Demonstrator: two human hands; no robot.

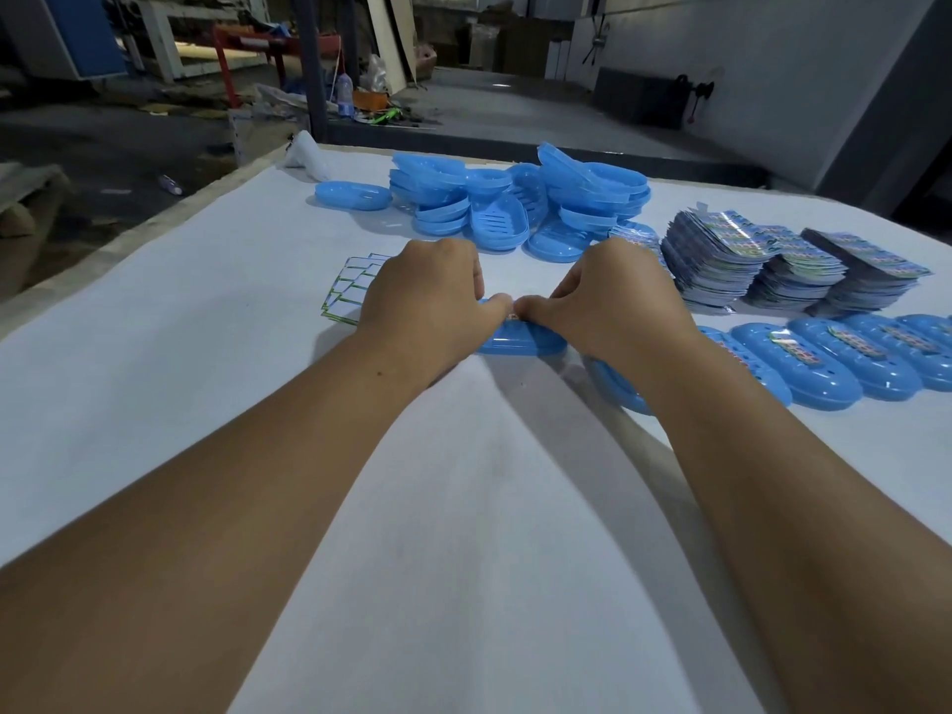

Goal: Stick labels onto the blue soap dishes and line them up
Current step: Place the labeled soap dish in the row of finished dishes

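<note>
**Blue soap dish pinned under both thumbs**

Blue oval plastic soap dish (520,342) lies on the white-covered table (154,404) right beneath the two hands, its long side running left to right, mostly hidden by them.

Just beyond the left hand (427,296), partly under its knuckles, lies a fanned stack of white backing sheets with green-edged blank rectangles (350,288); nothing on them can be read. The left hand rests over the dish's left end with its fingers curled down round it and its thumb pressed on top. The thumbs of both hands meet at the middle of the dish, on a small glossy label (512,315) of which only a sliver shows; its print is too small to read. The right hand (613,296) mirrors the left, fingers curled over the far edge of the dish, thumb pressing the label.

Farther out, beyond both hands, sits a heap of unlabelled blue soap dishes (515,203), some nested, one showing drain slots, with a single dish (353,196) lying apart at its left.

Beyond and to the right of the right hand stand three stacks of shiny multicoloured label sheets (783,265); the printing is a blur of small squares, no words legible. Just right of the right forearm runs a row of labelled blue dishes (834,363), upside down and side by side, each bearing one glossy label across its top.
</note>
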